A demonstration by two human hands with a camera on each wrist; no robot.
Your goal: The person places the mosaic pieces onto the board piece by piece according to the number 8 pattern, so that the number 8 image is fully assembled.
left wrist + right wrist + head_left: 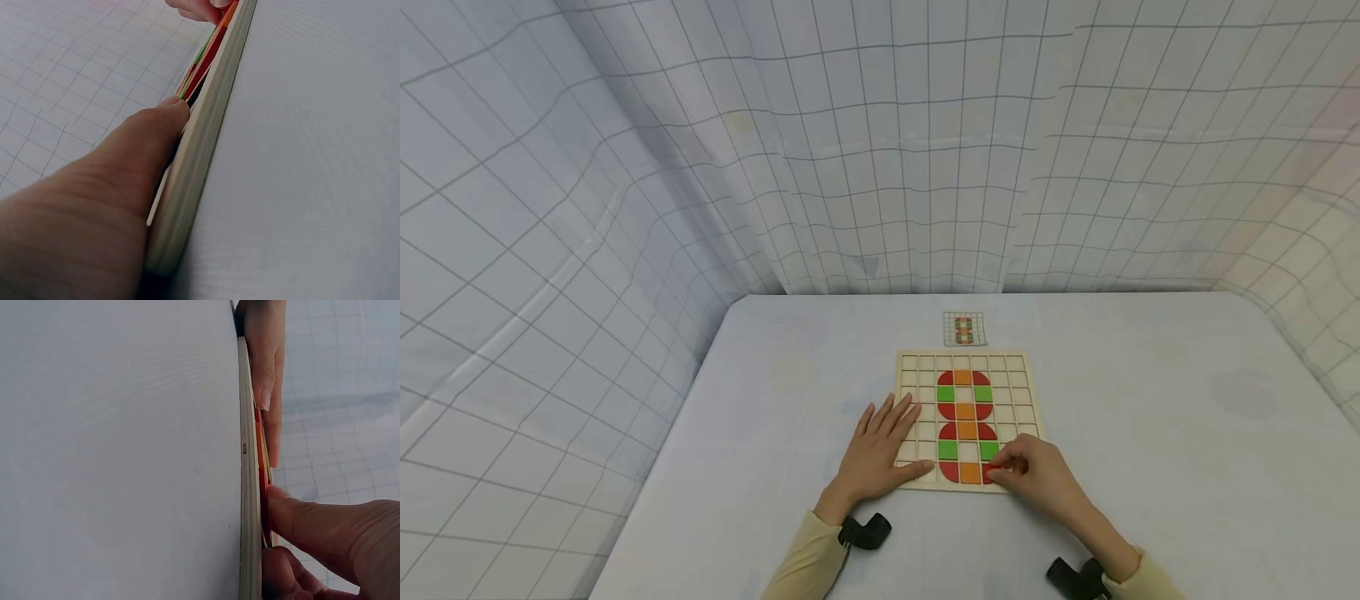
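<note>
A wooden grid board (917, 362) lies flat on the table. On it red rounded pieces, orange squares (967, 431) and green squares (948, 450) form two stacked rings. My left hand (872, 458) rests on the board's left side with fingers spread and straight; in the left wrist view its thumb lies along the near edge. At the near right corner of the lower ring, my right hand (1037, 473) pinches a red rounded piece (264, 515) between thumb and curled fingers. That piece sits at its cell, partly covered by the fingertips.
Beyond the board lies a small pattern card (964, 329) showing a similar two-ring figure on a grid. The white table (1150, 400) extends to both sides. White grid-lined curtains (887, 167) hang behind and beside it. Each wrist wears a black camera (865, 532).
</note>
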